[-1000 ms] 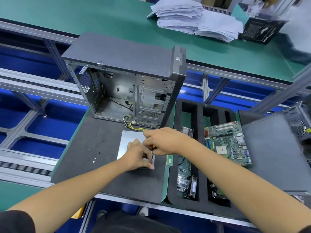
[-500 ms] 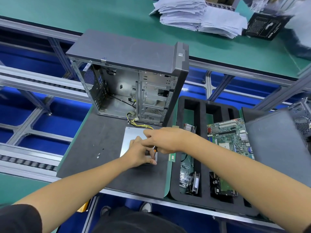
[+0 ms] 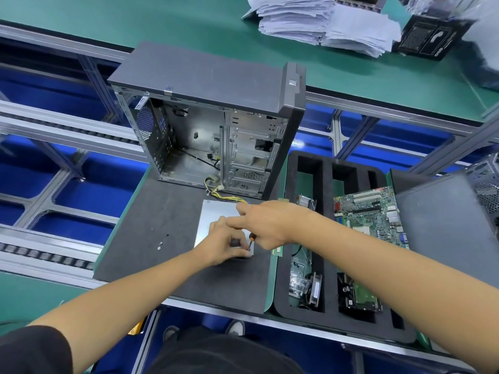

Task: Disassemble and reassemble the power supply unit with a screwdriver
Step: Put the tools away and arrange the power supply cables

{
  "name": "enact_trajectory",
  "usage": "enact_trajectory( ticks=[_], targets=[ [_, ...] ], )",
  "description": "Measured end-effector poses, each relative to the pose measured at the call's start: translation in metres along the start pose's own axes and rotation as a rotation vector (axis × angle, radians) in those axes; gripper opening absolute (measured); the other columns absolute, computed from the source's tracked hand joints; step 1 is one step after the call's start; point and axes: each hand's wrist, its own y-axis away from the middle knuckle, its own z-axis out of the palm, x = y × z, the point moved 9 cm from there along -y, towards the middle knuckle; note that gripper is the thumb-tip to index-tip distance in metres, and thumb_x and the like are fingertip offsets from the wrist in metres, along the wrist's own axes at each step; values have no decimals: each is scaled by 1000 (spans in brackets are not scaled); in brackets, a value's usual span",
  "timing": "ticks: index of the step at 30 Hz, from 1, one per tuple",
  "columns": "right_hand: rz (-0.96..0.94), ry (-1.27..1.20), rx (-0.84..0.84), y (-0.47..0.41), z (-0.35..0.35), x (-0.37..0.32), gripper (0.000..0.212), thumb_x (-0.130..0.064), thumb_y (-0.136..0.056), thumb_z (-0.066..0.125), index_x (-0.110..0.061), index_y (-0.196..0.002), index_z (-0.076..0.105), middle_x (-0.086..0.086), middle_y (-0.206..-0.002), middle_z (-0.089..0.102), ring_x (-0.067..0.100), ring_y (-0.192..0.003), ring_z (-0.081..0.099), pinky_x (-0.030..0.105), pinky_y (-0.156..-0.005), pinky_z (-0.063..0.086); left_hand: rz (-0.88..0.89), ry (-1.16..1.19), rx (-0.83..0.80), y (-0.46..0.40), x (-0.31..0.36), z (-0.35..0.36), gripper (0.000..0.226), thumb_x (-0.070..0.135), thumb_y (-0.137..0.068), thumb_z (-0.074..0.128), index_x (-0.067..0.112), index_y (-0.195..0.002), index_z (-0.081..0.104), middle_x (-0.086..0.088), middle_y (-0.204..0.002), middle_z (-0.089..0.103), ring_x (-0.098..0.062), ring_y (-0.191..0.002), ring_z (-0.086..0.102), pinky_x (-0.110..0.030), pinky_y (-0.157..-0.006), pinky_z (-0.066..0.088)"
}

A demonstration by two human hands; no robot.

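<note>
A power supply unit (image 3: 218, 220) — a stiff, likely heavy, slick metal box best gripped by its edges — lies flat under both hands, the left hand (image 3: 226, 242) curled steadying it, the right hand (image 3: 267, 225) gripping a screwdriver (image 3: 250, 242) at its near corner.

No readable text anywhere. The black printed box (image 3: 429, 36) at the far right carries white markings, too blurred to make out.

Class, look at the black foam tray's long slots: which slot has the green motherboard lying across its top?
The middle long slot of the foam tray. The motherboard lies over it, while the left long slot holds only smaller loose parts lower down.
</note>
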Motion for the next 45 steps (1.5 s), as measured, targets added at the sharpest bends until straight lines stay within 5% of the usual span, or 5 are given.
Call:
enact_trajectory(
  ticks=[5, 11, 17, 33, 45],
  targets=[
    [-94, -22, 12, -2, -5, -6, 22, -5, -81, 56, -18, -97, 51, -6, -89, 29, 8, -51, 28, 30, -46, 15, -73, 154, -142, 1, -2, 11, 23, 38, -76, 84, 38, -88, 64, 14, -78, 74, -28, -104, 61, -51, -104, 44],
    [-82, 77, 63, -5, -4, -1, 14, -30, -93, 54, -21, -104, 53, -6, -84, 34, 6, -50, 26, 28, -45, 12, -14, -110, -108, -1, -1, 6, 14, 50, -83, 79, 37, -88, 77, 11, -101, 70, -24, -118, 47, -37, -104, 28],
    [2, 12, 67, -1, -7, 3, 29, -50, -79, 12, -31, -89, 32, -8, -74, 27, 8, -52, 29, 29, -48, 13, 60, -54, 32, 4, 4, -4, 17, 52, -75, 83, 37, -79, 75, 16, -78, 61, -21, -102, 48, -39, -93, 37],
    [-147, 30, 42, -3, -4, 0, 20, -15, -86, 61, -24, -103, 52, -10, -81, 26, 4, -53, 28, 27, -46, 11, 82, -67, 0, 3, 1, 1, 20, 51, -77, 84, 40, -88, 72, 16, -95, 65, -20, -105, 45, -38, -94, 34],
    [-14, 45, 119, 2, -7, 3, 8, -36, -90, 39, -30, -88, 34, -7, -63, 39, 23, -56, 39, 29, -47, 13, 118, -74, 47, 2, 4, -3, 17, 52, -73, 84, 40, -79, 72, 15, -94, 63, -15, -98, 39, -33, -85, 29]
  ],
)
